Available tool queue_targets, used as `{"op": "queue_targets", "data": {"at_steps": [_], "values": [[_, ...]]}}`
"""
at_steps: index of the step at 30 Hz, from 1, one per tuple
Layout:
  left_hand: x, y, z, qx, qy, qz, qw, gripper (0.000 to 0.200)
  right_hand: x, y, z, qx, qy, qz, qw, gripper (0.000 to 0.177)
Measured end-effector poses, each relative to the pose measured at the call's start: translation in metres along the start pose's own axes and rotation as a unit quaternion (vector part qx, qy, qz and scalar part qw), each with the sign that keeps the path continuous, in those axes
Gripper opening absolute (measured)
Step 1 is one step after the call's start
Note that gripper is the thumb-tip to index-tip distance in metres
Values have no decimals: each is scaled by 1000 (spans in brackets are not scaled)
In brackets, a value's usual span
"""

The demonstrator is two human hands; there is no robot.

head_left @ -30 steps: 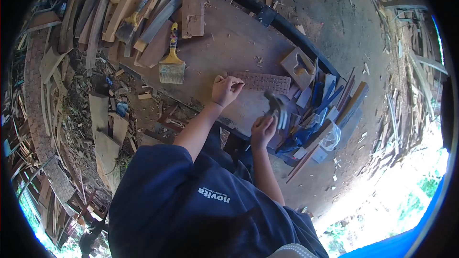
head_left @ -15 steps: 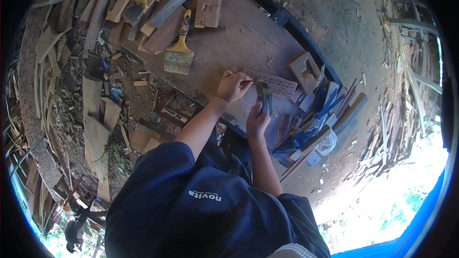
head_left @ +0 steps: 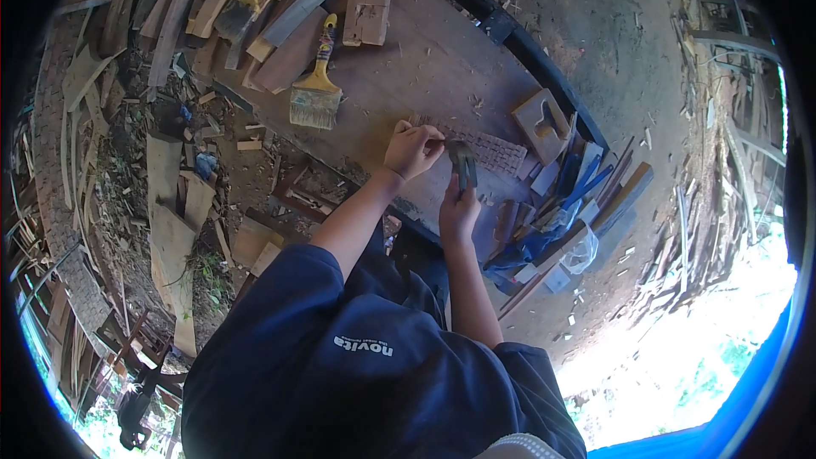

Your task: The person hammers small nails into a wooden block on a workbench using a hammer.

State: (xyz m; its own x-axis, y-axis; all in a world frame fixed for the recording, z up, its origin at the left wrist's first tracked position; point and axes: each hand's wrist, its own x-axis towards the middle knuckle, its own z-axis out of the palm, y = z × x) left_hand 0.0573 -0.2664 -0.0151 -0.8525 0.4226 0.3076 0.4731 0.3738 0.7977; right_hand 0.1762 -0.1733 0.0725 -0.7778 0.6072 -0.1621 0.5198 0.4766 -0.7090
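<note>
My left hand is pinched together above the brown work table, beside a long block with a grid-like carved surface. What its fingertips hold is too small to name. My right hand is wrapped round a dark tool, which looks like a hammer. The upper end of the tool is close to the left fingertips, over the near side of the block. To the left on the table lies a wide brush with a yellow handle.
Wood strips and a thick wooden block lie at the upper left. A wooden piece with a hole, blue-handled tools and a plastic bag lie at the right. A dark rail edges the table.
The dark tool has turned a little in my right hand, its upper end now nearer the left fingertips. My left hand has barely moved and stays pinched.
</note>
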Motion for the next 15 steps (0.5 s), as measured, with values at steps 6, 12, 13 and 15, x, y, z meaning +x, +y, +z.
{"op": "queue_targets", "data": {"at_steps": [6,12,13,15], "values": [[-2,-4,2,41,-13,-3,999,30,6,-3,-4,-14,-18,-57,998,22],[-4,-5,3,-2,-13,-1,1000,36,5,-8,-6,7,-52,-4,999,20],[-6,-4,2,-2,-16,-4,1000,36,4,-9,-9,-29,-84,29,996,20],[-2,-4,1,3,-47,-11,999,38,3,-6,-11,-19,-70,16,997,19]]}}
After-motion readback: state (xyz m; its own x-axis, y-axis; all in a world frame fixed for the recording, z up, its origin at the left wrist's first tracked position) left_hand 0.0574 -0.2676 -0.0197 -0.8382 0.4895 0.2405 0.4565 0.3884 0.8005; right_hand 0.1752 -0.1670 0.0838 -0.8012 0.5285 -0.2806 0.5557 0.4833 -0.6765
